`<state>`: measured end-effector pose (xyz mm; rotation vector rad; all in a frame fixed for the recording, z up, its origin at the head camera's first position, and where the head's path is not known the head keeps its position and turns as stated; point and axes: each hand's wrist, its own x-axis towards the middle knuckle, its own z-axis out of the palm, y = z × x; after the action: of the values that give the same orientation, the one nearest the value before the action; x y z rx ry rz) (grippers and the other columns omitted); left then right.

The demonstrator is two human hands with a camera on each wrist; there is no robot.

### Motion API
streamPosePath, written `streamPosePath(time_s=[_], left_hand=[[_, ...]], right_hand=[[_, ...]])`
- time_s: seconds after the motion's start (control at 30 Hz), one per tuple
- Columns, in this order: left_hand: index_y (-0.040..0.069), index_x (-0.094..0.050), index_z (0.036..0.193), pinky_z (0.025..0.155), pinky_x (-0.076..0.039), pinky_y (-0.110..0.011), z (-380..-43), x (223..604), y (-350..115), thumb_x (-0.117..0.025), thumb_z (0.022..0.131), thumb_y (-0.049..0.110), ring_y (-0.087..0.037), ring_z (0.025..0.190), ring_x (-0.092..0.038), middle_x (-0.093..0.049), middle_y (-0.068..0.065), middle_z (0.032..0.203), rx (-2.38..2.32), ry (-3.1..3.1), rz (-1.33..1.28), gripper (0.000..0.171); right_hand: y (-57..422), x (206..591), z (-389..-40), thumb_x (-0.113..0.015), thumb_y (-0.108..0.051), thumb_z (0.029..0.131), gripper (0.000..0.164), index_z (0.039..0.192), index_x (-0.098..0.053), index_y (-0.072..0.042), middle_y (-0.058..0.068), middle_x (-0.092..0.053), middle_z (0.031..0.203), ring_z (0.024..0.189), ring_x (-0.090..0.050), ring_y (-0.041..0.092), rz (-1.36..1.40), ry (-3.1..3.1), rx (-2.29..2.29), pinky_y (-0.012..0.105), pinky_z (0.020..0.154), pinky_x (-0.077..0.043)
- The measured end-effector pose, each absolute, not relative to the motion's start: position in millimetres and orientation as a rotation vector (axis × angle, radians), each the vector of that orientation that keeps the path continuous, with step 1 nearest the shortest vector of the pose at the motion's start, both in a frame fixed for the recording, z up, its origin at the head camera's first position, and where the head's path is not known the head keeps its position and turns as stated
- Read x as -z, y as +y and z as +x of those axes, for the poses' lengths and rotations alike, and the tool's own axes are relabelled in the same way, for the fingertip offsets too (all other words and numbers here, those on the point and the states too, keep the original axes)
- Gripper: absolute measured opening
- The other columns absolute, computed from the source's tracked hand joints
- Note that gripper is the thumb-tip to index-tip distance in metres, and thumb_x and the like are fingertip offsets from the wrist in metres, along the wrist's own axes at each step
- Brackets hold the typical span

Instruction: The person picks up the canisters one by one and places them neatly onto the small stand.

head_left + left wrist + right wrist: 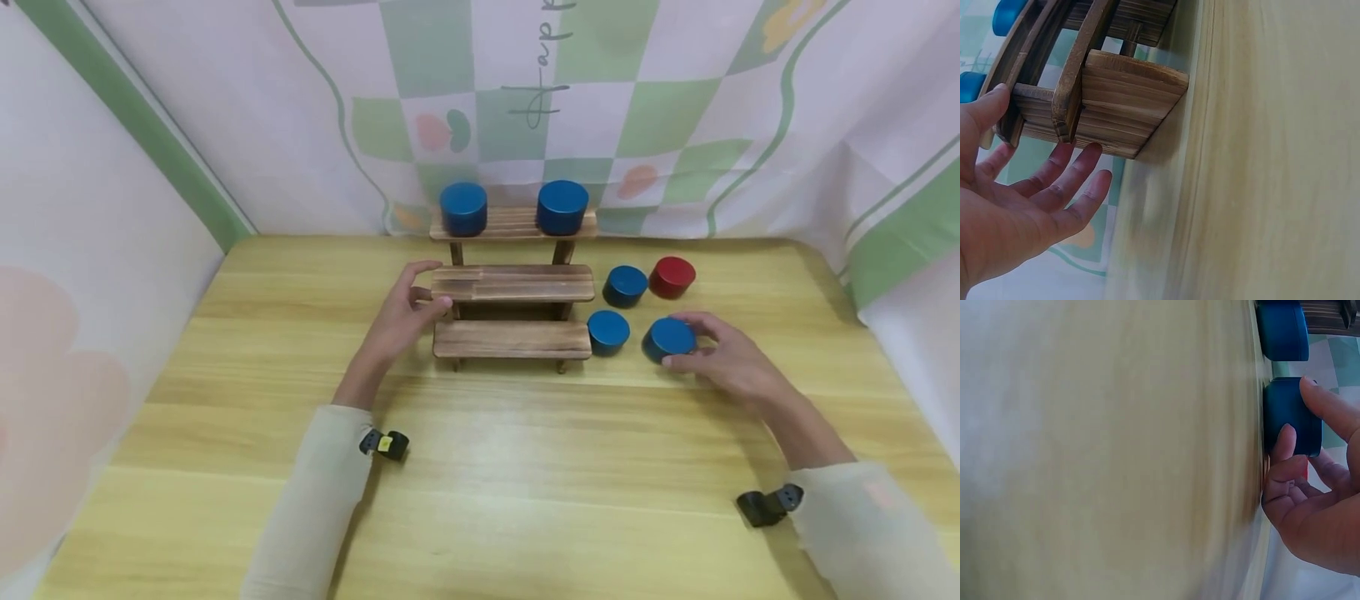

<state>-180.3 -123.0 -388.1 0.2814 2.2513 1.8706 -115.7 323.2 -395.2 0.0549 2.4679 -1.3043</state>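
A three-tier wooden stand (513, 285) is near the back of the table. My left hand (397, 321) holds the left end of its middle tier, with the thumb in front and a finger behind; the other fingers (1079, 178) spread beside the stand. To the stand's right, my right hand (735, 358) grips a blue round tin (667, 340) between thumb and fingers, low over the table. A second blue tin (607, 332) sits by the lowest tier's right end. Behind it are a third blue tin (625, 287) and a red tin (672, 277).
Two more blue tins, one on the left (463, 209) and one on the right (562, 207), stand on the top tier. A patterned cloth (517, 125) hangs behind the wooden table (480, 500), and pale cloth sides flank it.
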Motion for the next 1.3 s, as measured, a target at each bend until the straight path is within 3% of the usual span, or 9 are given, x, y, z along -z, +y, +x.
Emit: streamPosePath(time_s=[0.23, 0.43, 0.63, 0.87, 1.03, 1.3], left_hand=[[0.021, -0.038, 0.151, 0.086, -0.048, -0.059, -178, 388, -124, -0.064, 0.100, 0.019, -0.036, 0.099, -0.060, -0.056, -0.021, 0.116, -1.874, 2.238, 0.266, 0.057], [0.020, -0.036, 0.153, 0.084, -0.048, -0.057, -179, 389, -124, -0.064, 0.100, 0.018, -0.035, 0.096, -0.060, -0.056, -0.020, 0.113, -1.865, 2.245, 0.259, 0.059], [0.021, -0.039, 0.150, 0.084, -0.050, -0.055, -179, 390, -125, -0.064, 0.100, 0.020, -0.032, 0.094, -0.062, -0.059, -0.018, 0.110, -1.862, 2.267, 0.269, 0.056], [0.026, -0.041, 0.148, 0.083, -0.051, -0.053, -179, 390, -124, -0.065, 0.100, 0.020, -0.030, 0.094, -0.063, -0.059, -0.018, 0.109, -1.863, 2.286, 0.273, 0.055], [0.022, -0.040, 0.150, 0.083, -0.053, -0.051, -179, 390, -124, -0.066, 0.099, 0.020, -0.030, 0.096, -0.063, -0.061, -0.017, 0.109, -1.861, 2.291, 0.275, 0.057], [0.022, -0.042, 0.149, 0.083, -0.053, -0.053, -179, 390, -123, -0.066, 0.099, 0.019, -0.031, 0.095, -0.064, -0.063, -0.018, 0.106, -1.864, 2.297, 0.290, 0.056]], right_hand=[[322, 394, -115, -0.074, -0.033, 0.093, 0.079, 0.155, -0.031, -0.008, 0.027, -0.036, 0.149, 0.123, -0.042, 0.046, 0.099, 2.485, 1.301, 0.034, 0.082, -0.048], [319, 389, -114, -0.070, -0.035, 0.095, 0.074, 0.154, -0.033, -0.009, 0.026, -0.041, 0.140, 0.099, -0.054, 0.027, 0.103, 2.600, 1.295, 0.030, 0.070, -0.053], [315, 380, -113, -0.068, -0.032, 0.097, 0.070, 0.154, -0.034, -0.011, 0.023, -0.043, 0.140, 0.086, -0.064, 0.014, 0.094, 2.664, 1.414, 0.023, 0.070, -0.052], [301, 361, -112, -0.070, -0.029, 0.096, 0.067, 0.152, -0.035, -0.017, 0.018, -0.041, 0.144, 0.088, -0.064, 0.011, 0.078, 2.645, 1.540, 0.017, 0.075, -0.052], [286, 353, -110, -0.071, -0.025, 0.096, 0.056, 0.141, -0.041, -0.014, 0.008, -0.048, 0.135, 0.092, -0.063, 0.008, 0.064, 2.638, 1.592, 0.018, 0.076, -0.053], [268, 344, -111, -0.070, -0.028, 0.096, 0.061, 0.145, -0.039, -0.009, 0.014, -0.045, 0.142, 0.102, -0.059, 0.011, 0.031, 2.653, 1.598, 0.016, 0.079, -0.052]])
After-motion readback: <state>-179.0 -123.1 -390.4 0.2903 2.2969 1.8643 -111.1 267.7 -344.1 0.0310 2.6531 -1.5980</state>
